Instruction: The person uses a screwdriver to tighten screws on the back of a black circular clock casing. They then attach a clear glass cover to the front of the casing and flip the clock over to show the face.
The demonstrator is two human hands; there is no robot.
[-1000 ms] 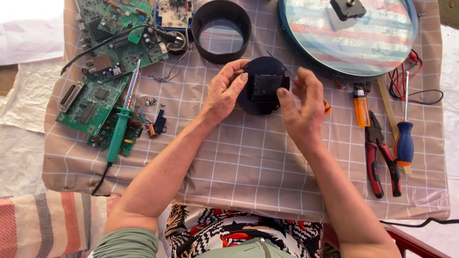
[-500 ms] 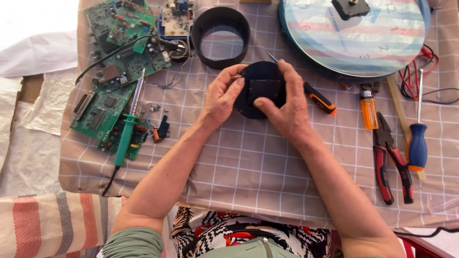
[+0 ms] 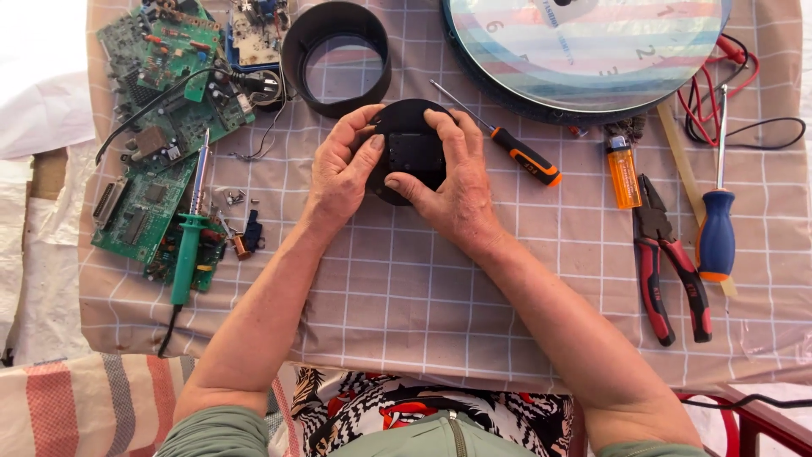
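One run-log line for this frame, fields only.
left hand: grips black round part | right hand: grips same part, fingers over it | nearby: orange-handled screwdriver, black ring | surface: checked cloth

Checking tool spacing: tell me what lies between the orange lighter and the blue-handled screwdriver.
In the head view, the red-handled pliers lie between the orange lighter and the blue-handled screwdriver, jaws pointing up toward the clock; a pale wooden stick also crosses there.

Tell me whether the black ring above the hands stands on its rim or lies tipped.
On its rim: the black ring shows the checked cloth through its open middle.
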